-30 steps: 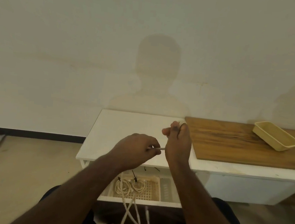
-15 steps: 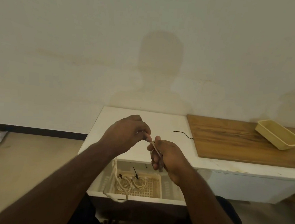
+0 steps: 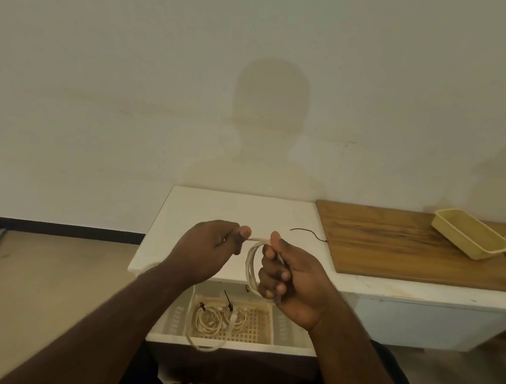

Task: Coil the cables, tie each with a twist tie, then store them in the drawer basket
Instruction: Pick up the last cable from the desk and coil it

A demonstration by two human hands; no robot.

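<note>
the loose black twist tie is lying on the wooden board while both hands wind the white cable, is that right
Not quite. The head view shows the loose black twist tie lying on the white table top, just left of the wooden board, not on it. The rest holds: the right hand grips the loops of the white cable and the left hand pinches its strand.

Open drawer basket (image 3: pixel 280 324) partly filled by two tied coils (image 3: pixel 220 318), bare mesh left at its right, access from above crossed by both forearms and a hanging cable loop (image 3: pixel 200 343), white tabletop (image 3: pixel 214 210) occupied only by a black twist tie (image 3: pixel 309 233)
</note>
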